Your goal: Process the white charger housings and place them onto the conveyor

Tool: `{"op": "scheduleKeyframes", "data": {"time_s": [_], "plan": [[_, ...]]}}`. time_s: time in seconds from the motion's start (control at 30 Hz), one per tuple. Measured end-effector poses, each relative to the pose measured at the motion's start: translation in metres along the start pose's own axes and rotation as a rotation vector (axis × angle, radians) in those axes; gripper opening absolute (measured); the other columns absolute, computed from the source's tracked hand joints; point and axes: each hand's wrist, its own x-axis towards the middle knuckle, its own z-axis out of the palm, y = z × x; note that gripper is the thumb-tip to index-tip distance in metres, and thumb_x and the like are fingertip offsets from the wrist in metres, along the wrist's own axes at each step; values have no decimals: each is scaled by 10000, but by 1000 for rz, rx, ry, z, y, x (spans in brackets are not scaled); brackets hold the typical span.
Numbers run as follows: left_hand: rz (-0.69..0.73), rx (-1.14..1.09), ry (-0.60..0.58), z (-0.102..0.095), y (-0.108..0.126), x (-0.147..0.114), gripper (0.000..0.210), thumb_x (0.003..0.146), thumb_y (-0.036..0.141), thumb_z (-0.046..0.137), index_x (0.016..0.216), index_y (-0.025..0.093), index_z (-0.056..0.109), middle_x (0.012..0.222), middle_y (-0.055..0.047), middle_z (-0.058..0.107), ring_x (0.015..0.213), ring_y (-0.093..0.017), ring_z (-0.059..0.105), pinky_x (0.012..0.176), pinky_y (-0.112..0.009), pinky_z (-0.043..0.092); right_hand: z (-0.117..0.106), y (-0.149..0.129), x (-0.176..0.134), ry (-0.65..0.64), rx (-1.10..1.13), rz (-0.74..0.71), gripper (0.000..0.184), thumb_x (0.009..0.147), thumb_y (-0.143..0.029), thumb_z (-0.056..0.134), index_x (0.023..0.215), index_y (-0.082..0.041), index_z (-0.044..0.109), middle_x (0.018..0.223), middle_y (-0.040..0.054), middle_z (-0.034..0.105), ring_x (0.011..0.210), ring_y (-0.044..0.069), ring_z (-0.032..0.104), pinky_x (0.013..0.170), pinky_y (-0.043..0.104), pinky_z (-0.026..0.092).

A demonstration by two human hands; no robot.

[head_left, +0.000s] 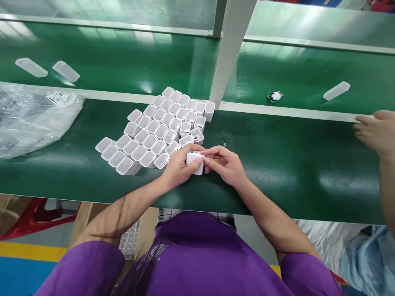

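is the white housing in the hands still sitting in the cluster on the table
No: both the left hand and right hand hold the white housing lifted just in front of the cluster of open housings.

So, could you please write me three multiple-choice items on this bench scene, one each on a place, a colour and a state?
1. Where is the cluster of white shells?
A. Beyond the left hand
B. On the far belt
C. Under the plastic bag

2. What colour is the work surface?
A. Grey
B. Green
C. Blue

3. How is the white casing held?
A. Lying untouched
B. By one hand only
C. By both hands

Answers:
1 A, it lies just past the left hand.
2 B, green throughout.
3 C, the right hand pinches it too.
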Motion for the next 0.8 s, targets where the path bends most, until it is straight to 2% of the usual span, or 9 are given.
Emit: {"op": "scheduleKeyframes", "data": {"time_s": [0.2,0.5,0.63,0.8], "plan": [[-33,47,-21,-1,2,0,227,822,339,532,949,174,622,851,-33,714,699,-150,633,660,-273,483,-2,1,-2,3,-93,39,325,851,-487,701,973,-186,689,792,5,685,598,104,651,590,217,565],[-48,99,-9,2,2,-1,204,780,328,548,892,179,631,850,-32,721,729,-158,643,705,-284,497,-3,2,-7,12,-123,27,274,869,-434,690,964,-178,705,831,23,687,652,121,678,613,227,596],[-57,68,-18,3,0,-2,224,791,332,535,916,175,635,876,-44,721,752,-165,644,720,-295,495,-2,4,-6,28,-49,45,263,855,-425,712,946,-179,707,795,11,687,645,115,676,617,221,601],[-115,-112,-58,2,-2,-2,317,868,403,433,935,161,626,802,-51,702,662,-158,617,610,-288,470,-2,1,-3,-18,142,118,293,817,-419,757,957,-168,702,725,-9,689,637,111,680,673,244,622]]}}
